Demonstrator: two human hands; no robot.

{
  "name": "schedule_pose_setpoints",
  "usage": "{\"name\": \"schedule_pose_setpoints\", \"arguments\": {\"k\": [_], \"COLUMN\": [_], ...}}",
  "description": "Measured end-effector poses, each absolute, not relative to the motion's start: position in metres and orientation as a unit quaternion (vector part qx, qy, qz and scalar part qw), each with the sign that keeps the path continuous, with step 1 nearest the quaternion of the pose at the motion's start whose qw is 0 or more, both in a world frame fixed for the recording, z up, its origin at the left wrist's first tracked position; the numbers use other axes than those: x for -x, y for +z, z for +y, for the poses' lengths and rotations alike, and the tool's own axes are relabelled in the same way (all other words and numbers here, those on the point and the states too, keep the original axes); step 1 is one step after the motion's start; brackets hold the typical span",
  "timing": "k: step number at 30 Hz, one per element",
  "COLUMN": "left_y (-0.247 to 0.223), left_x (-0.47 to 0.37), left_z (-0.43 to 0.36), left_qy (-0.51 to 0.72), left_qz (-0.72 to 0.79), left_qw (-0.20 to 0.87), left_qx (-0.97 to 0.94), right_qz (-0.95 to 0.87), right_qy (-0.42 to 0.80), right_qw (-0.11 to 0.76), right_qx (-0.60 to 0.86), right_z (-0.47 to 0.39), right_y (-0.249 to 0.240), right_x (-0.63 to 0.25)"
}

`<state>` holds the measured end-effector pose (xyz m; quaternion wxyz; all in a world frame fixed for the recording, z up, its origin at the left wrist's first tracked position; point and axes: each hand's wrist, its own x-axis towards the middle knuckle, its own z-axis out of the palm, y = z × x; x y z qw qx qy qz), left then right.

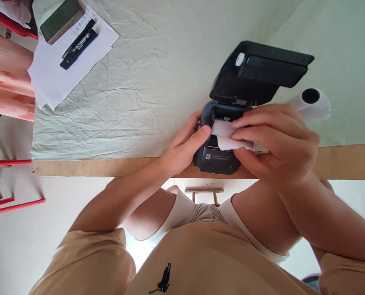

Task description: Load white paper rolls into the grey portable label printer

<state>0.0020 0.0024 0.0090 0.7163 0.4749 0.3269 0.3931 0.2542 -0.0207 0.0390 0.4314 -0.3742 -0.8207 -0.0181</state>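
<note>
A dark label printer (217, 161) stands at the table's front edge, its black lid (262, 67) raised. White paper (224, 128), apparently a roll with a loose end, lies in its open compartment. My left hand (187, 143) is wrapped round the printer's left side, thumb on the rim. The fingertips of my right hand (277, 139) pinch the paper from the right, and its thumb is near the loose end. Behind my right hand lies a white roll (319, 107) with a dark core, partly hidden.
On the pale green cloth (133, 82) at the upper left are white sheets (59, 80), a black marker (78, 49), a pen and a phone-like device (61, 22). Red metal bars (16, 207) stand left of the table. The wooden edge (93, 166) runs across in front of me.
</note>
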Motion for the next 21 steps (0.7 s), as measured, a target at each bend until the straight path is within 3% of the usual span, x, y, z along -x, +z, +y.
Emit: {"name": "schedule_pose_setpoints", "arguments": {"k": [6,12,17,21], "left_y": [0.004,0.007,0.013,0.008], "left_x": [0.000,0.002,0.003,0.006], "left_z": [0.007,0.005,0.005,0.007], "left_qy": [0.376,0.344,0.315,0.312], "left_qz": [0.322,0.326,0.329,0.322], "left_qw": [0.708,0.715,0.697,0.683], "left_qx": [-0.503,-0.514,-0.554,-0.576], "right_qz": [-0.859,-0.721,-0.700,-0.707], "right_qy": [0.033,0.052,0.203,0.212], "right_qw": [0.396,0.509,0.473,0.500], "right_qx": [0.322,0.467,0.495,0.453], "right_z": [-0.030,-0.036,-0.033,-0.022], "right_y": [0.039,0.031,0.019,0.014], "right_x": [-0.260,-0.263,-0.263,-0.269]}}
